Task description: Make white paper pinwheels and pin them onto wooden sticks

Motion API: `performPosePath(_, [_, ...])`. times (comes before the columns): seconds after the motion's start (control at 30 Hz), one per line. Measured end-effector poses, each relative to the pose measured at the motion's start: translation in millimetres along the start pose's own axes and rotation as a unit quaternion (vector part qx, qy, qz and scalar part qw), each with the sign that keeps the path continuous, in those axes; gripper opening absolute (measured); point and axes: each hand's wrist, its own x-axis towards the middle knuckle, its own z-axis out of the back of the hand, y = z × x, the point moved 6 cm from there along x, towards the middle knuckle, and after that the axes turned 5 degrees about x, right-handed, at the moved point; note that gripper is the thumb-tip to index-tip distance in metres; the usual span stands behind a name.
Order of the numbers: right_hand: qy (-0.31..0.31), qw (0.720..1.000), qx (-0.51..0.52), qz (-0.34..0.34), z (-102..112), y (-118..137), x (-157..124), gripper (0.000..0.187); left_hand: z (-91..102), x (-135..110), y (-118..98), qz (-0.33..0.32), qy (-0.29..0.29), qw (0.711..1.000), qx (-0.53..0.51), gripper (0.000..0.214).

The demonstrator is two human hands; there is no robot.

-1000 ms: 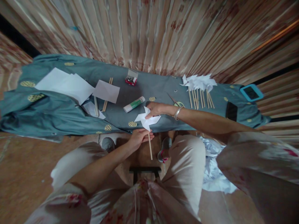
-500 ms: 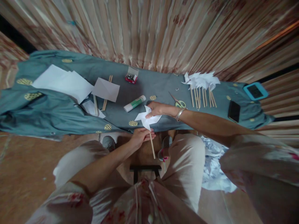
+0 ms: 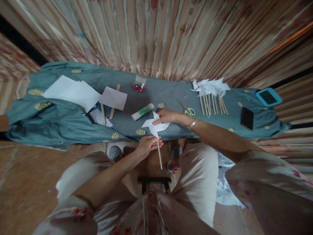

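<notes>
A white paper pinwheel [image 3: 154,126] on a thin wooden stick [image 3: 159,156] is between my hands at the table's front edge. My right hand [image 3: 164,117] presses on the pinwheel's centre, its thumb on the paper. Below the paper, my left hand [image 3: 147,145] grips the upper part of the stick, whose lower end points down past the table edge. A glue stick [image 3: 142,112] lies just behind the pinwheel. To the right of it are scissors [image 3: 188,111] with pale green handles.
Several finished pinwheels [image 3: 211,87] lie at the right, near a dark phone [image 3: 247,118] and a blue-framed device [image 3: 269,97]. White paper sheets [image 3: 72,91], wooden sticks [image 3: 111,113] and a small red box of pins [image 3: 139,86] lie left. A pleated curtain [image 3: 151,39] hangs behind.
The view has shifted slightly, so the table sits a little lower and further right. Both hands keep nearly the same hold on the pinwheel.
</notes>
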Motion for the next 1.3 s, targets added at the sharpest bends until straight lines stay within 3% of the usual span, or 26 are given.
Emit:
performPosePath(0.23, [-0.084,0.978,0.188,0.042,20,0,-21,0.052,-12.1,0,-18,-0.026,0.038,0.999,0.000,0.014])
performPosePath(0.37, [-0.191,0.940,0.274,0.064,35,-11,-29,0.057,-20.3,5,-37,-0.048,0.031,0.998,-0.003,0.008])
performPosePath(0.53, [-0.366,0.877,0.284,0.123,47,-26,-44,0.057,-26.8,12,-66,-0.091,0.012,0.996,-0.014,0.006])
performPosePath(0.6, [-0.415,0.857,0.267,0.150,47,-28,-49,0.053,-27.6,15,-78,-0.109,0.003,0.994,-0.022,0.004])
performPosePath(0.67, [-0.426,0.855,0.251,0.158,43,-28,-50,0.052,-26.3,19,-88,-0.125,-0.014,0.992,-0.028,0.003])
performPosePath(0.77, [-0.365,0.882,0.251,0.162,31,-25,-46,0.053,-22.3,25,-101,-0.154,-0.037,0.987,-0.030,0.002])
performPosePath(0.87, [-0.252,0.922,0.254,0.150,12,-21,-41,0.053,-18.9,29,-113,-0.187,-0.042,0.981,-0.030,0.008])
performPosePath(0.97, [-0.155,0.944,0.261,0.130,-7,-17,-38,0.050,-18.0,31,-120,-0.204,-0.042,0.978,-0.021,0.018])
performPosePath(1.13, [-0.032,0.948,0.286,0.133,-28,-8,-38,0.047,-22.4,34,-121,-0.197,-0.049,0.979,-0.011,0.021])
performPosePath(1.3, [-0.012,0.934,0.332,0.134,-28,-11,-36,0.049,-29.2,37,-117,-0.189,-0.042,0.981,-0.009,0.025])
